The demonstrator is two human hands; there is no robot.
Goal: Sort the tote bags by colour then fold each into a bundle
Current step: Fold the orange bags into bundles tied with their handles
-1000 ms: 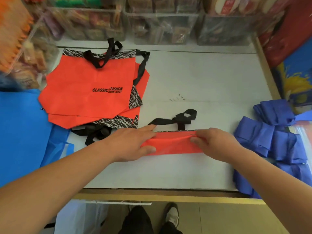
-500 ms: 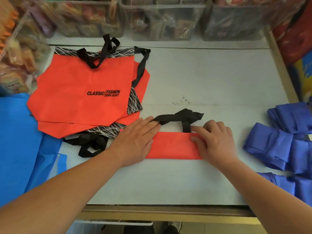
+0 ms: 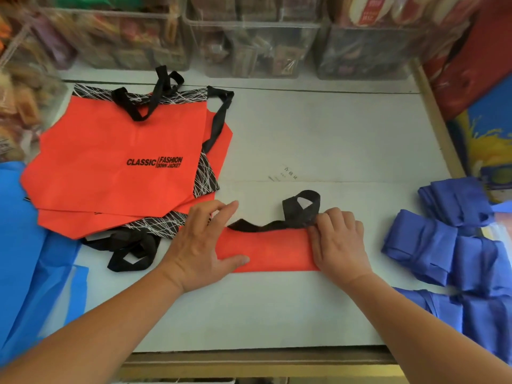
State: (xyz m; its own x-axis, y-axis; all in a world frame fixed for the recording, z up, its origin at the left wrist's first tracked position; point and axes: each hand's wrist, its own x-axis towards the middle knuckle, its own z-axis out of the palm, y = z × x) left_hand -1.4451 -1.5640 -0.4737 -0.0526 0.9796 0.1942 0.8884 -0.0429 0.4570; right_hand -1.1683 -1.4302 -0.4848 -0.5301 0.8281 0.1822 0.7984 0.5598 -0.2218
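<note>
While the left hand [image 3: 199, 245] lies flat, straight fingers pressing down the left end of the folded orange tote bag [image 3: 268, 253], the right hand [image 3: 338, 242] sits at the opposite end, its fingers [image 3: 328, 217] curled and seemingly pinching the black handle [image 3: 300, 207] where it leaves the strip's far edge. This bag lies on the table [image 3: 318, 134] as a narrow band with its long axis running left to right between the two hands. The handle loops away from the person off the right half, so the right hand is plainly the nearer one to it. Bundling probably means folding the band end over end along that axis, with the handle tucked or wrapped. Unfolded orange bags [image 3: 116, 162] wait at the far left; finished blue bundles [image 3: 421, 245] sit to the right.
</note>
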